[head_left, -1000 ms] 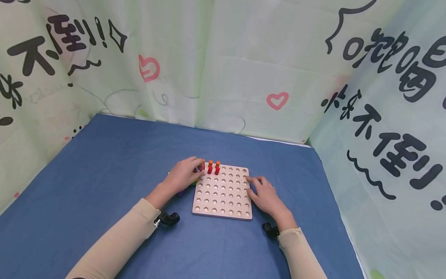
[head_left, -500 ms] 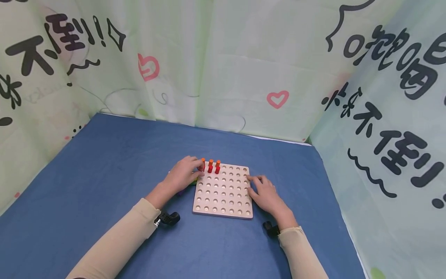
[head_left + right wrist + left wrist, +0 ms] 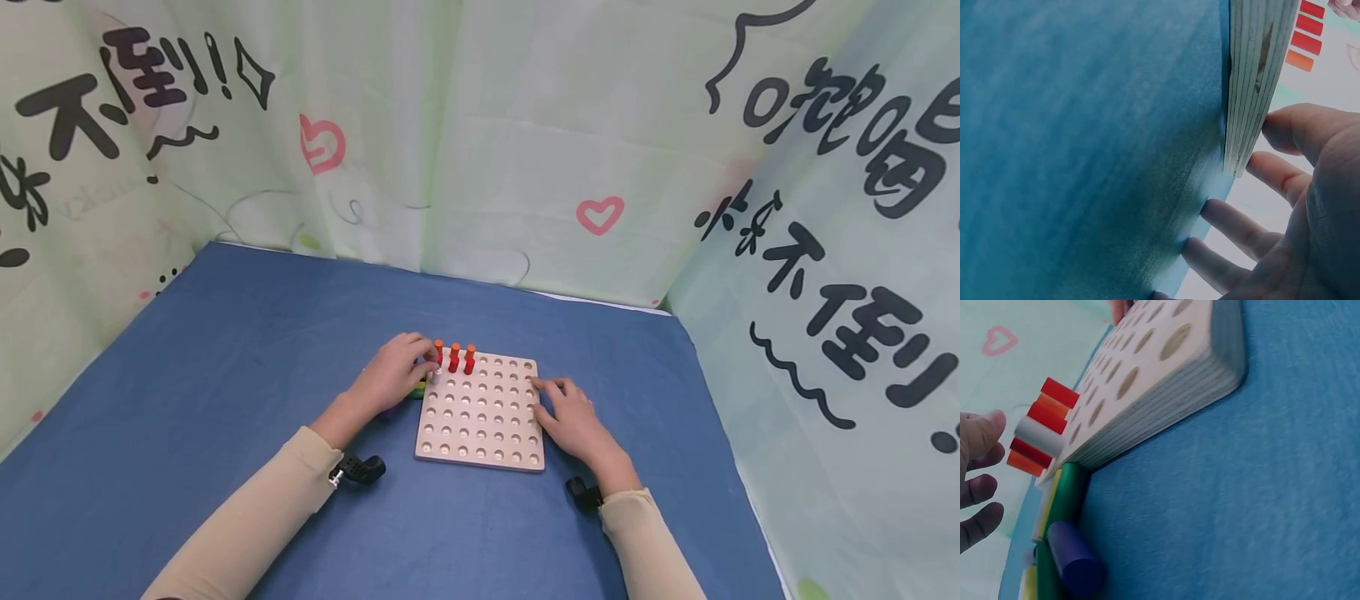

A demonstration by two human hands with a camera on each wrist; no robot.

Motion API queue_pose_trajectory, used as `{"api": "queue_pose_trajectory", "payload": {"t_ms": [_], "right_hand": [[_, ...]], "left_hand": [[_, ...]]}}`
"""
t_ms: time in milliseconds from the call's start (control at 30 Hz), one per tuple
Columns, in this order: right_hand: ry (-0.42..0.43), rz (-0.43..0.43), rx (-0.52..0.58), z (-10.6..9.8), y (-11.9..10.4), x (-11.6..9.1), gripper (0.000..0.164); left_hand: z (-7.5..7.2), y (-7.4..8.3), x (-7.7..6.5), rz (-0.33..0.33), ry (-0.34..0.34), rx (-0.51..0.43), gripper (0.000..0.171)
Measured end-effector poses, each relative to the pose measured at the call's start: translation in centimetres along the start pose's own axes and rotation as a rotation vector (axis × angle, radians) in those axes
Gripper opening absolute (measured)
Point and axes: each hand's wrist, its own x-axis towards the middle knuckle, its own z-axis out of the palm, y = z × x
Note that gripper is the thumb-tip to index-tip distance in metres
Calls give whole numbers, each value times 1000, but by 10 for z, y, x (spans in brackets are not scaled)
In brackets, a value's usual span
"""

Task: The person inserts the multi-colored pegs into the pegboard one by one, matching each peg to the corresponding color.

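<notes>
A pale wooden pegboard with rows of round holes lies on the blue cloth. At its far left corner stand a few orange pegs with red pegs in front of them. A white peg stands upright in a hole at the board's left edge. My left hand hovers just beside it; in the left wrist view its fingers are spread apart and hold nothing. My right hand rests at the board's right edge, its thumb and index finger touching the side.
Left of the board, partly under my left hand, lie loose pegs: a green peg, a purple peg and some yellow and white ones. Blue cloth covers the table. Printed curtains hang behind and at both sides.
My left fingers have let go of the white peg and lifted slightly off it, so more of it shows on the board. The right hand and the board stay where they were.
</notes>
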Motion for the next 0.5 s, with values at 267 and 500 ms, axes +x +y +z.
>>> {"api": "queue_pose_trajectory", "payload": {"t_ms": [267, 500], "right_hand": [[6, 0, -6, 1, 1, 1, 51], [1, -3, -6, 0, 1, 0, 51]], "left_hand": [[-8, -1, 2, -113, -84, 38, 9], [-7, 0, 2, -183, -233, 119, 27]]}}
